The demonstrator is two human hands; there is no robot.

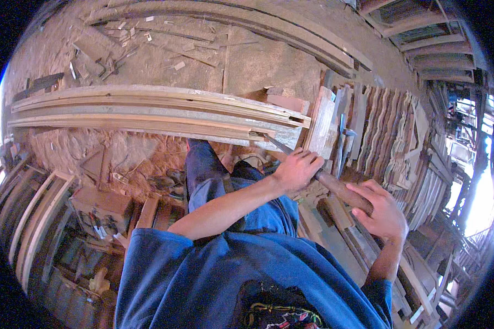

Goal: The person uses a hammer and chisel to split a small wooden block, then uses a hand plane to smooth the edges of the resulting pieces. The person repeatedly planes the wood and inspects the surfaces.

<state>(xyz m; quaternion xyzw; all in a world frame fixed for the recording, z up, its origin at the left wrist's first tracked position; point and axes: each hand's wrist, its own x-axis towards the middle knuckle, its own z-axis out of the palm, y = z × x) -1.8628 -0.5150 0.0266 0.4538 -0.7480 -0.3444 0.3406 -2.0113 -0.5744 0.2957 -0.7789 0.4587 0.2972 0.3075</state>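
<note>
A chisel [337, 187] with a thick wooden handle and a narrow metal blade slants across in front of me. My left hand [299, 171] is closed around it low down, near where the blade begins. Around the rear end of the handle, my right hand [380, 207] is bent with its fingers over the wood. The blade's tip meets the end of a grooved wooden strip [203, 124] on a long workbench. Beside that strip, on its far side, runs another long grooved piece [203, 101] with a dark notch near its right end.
Several wavy-edged boards [384, 120] stand in a row to the right, near a blue-grey metal tool [343, 137]. Long planks [230, 15] and wood scraps [179, 65] lie on the dusty floor beyond. A wooden box [100, 205] and curved frames [41, 219] are at left.
</note>
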